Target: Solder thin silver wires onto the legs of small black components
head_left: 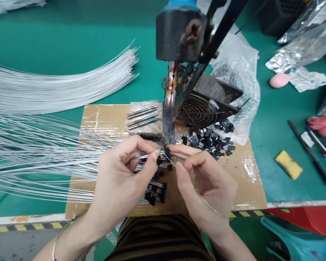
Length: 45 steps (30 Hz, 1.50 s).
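Observation:
Under the tip of a fixed soldering iron, both hands meet in the middle of the cardboard. My left hand is closed, thumb and index finger pinching a thin metal-ended wire. A small black connector sits at the wire's end, between the two hands' fingertips. Closed as well, my right hand pinches a strand of solder wire, which runs up to the joint and trails across the palm. Its fingertips are beside the black connector; whether they grip it I cannot tell. Finished-looking wires with black ends lie below.
Loose black connectors are heaped right of the iron, near a fan. White wires spread over the left. Spare tips rest on a pad on the cardboard. A yellow sponge lies at right.

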{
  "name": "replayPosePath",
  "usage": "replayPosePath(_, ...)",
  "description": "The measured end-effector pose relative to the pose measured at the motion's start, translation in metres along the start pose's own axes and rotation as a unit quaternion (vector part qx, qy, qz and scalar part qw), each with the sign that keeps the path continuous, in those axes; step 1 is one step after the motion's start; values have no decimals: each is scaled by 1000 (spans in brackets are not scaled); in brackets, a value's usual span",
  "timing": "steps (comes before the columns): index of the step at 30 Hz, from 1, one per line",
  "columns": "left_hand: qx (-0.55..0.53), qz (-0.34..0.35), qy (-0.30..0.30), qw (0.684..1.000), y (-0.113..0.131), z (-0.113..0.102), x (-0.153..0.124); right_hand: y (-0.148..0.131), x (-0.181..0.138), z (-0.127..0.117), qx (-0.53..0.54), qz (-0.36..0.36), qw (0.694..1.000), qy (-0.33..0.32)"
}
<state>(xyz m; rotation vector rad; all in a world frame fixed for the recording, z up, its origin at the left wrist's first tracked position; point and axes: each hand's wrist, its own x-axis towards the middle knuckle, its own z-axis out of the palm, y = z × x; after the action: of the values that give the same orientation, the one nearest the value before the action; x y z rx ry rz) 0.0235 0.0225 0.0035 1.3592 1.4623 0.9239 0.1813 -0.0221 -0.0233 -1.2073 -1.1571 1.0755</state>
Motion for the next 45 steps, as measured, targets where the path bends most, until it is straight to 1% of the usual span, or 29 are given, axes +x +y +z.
replayPosePath(7, 2, 10, 12, 1000, 2, 1, 2, -2, 6, 2, 0, -4, 1000, 15)
replayPosePath(22, -18, 18, 26, 999, 3, 1, 0, -7, 10, 2, -14, -4, 1000, 13)
replayPosePath(36, -6, 23, 34, 999, 3, 3, 2, -3, 8, 2, -30, -20, 999, 23)
replayPosePath(45, -2, 29, 24, 999, 2, 1, -1, 0, 5, 3, -42, -27, 998, 28)
